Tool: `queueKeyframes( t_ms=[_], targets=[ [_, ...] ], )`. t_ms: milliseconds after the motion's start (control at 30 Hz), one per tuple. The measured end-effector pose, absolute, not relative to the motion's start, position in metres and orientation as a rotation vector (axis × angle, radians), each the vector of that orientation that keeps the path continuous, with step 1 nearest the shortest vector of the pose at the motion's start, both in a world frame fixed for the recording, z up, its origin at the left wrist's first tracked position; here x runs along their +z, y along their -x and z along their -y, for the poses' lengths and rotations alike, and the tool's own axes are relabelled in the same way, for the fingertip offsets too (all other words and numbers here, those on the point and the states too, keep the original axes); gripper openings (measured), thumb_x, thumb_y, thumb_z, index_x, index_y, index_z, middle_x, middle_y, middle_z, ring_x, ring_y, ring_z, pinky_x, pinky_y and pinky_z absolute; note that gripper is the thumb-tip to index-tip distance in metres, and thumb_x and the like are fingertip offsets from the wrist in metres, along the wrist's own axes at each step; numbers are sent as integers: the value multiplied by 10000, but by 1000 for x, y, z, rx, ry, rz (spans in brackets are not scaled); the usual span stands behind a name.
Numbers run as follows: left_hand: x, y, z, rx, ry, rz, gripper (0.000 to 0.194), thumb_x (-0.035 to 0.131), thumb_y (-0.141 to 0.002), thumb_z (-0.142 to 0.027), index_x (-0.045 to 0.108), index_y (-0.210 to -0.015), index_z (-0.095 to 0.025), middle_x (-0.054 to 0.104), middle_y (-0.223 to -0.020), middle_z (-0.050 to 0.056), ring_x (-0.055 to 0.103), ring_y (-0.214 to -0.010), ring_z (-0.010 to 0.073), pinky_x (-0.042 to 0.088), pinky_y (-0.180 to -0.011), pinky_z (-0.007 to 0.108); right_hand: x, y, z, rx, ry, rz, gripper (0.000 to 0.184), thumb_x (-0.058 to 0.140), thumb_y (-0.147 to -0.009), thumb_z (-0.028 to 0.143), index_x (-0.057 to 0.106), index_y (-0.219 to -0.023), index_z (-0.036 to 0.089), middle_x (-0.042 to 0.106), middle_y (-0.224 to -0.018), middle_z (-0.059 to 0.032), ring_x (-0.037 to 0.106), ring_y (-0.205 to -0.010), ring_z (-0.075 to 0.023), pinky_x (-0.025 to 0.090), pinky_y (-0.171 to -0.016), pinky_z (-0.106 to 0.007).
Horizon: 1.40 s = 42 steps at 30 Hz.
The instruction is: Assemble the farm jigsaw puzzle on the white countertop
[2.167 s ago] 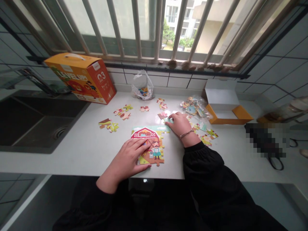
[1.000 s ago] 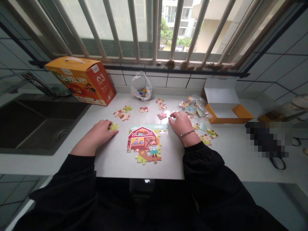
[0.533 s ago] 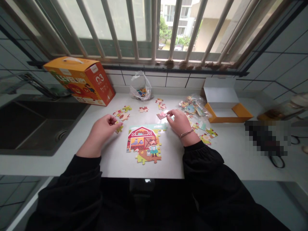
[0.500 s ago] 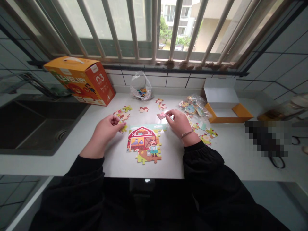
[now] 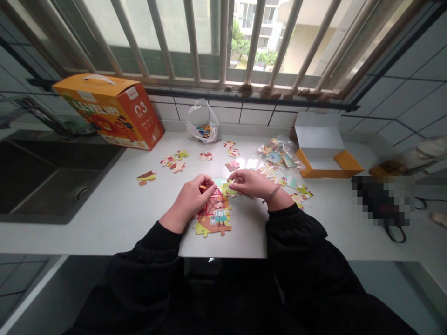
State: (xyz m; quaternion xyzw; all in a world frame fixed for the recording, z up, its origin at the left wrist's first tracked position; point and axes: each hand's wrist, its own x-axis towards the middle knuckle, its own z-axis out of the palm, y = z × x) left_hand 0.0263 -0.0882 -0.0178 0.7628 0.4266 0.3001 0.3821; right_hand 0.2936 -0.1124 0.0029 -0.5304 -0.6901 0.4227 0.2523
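A partly joined jigsaw puzzle of a red barn and a farmer lies flat near the counter's front edge. My left hand covers its left side, thumb and fingers brought together over the barn; anything between them is hidden. At the upper right of the picture, my right hand pinches a yellow-green puzzle piece against the joined part. A pink-and-brown puzzle piece lies loose just beyond the right fingers.
Loose pieces lie at the back left, with a brown-and-green one nearer the sink. More pieces spread rightward. Behind stand an orange carton, a plastic bag, another bag and an opened box.
My left hand has moved right, from the loose pieces onto the puzzle. My right hand has let go of the pink-and-brown piece and come nearer, to the yellow-green piece.
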Motion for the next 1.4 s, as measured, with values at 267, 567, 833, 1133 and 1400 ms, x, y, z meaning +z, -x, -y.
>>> queueKeyframes(
  t_ms=[267,567,833,1133,1400],
  targets=[
    [-16,-27,88,653,-2416,-906,12,762,-938,-239,761,-950,-242,723,-1046,48,643,-1036,262,503,-951,430,9,-302,113,971,1816,2016,240,843,-925,357,787,-1106,209,766,-790,17,678,-700,-141,433,-658,-247],
    [-18,-27,89,606,-2454,-916,46,766,-961,-251,802,-989,-254,691,-1119,62,618,-1087,278,509,-990,447,6,-297,115,708,1846,2073,276,944,-841,353,819,-1063,248,759,-975,22,668,-830,-133,430,-747,-236],
    [-16,-29,93,564,-2513,-966,73,751,-992,-294,799,-1037,-263,695,-1191,65,626,-1141,285,509,-1025,465,1,-296,115,644,1849,2114,291,943,-834,351,798,-1063,245,754,-957,18,655,-810,-137,402,-719,-241],
    [-19,-39,112,369,-2619,-784,521,827,-955,-544,708,-1427,-359,582,-1645,70,520,-1510,361,386,-1241,604,3,-305,109,307,1974,1848,214,685,-1054,389,784,-987,211,778,-929,-52,658,-838,-189,421,-759,-288],
    [-19,-35,107,314,-2610,-806,462,797,-980,-520,731,-1404,-350,545,-1680,104,513,-1530,373,312,-1305,662,-10,-327,101,86,2300,1667,264,611,-1084,356,787,-1184,186,761,-1213,-142,691,-1115,-270,483,-951,-347]
  ],
)
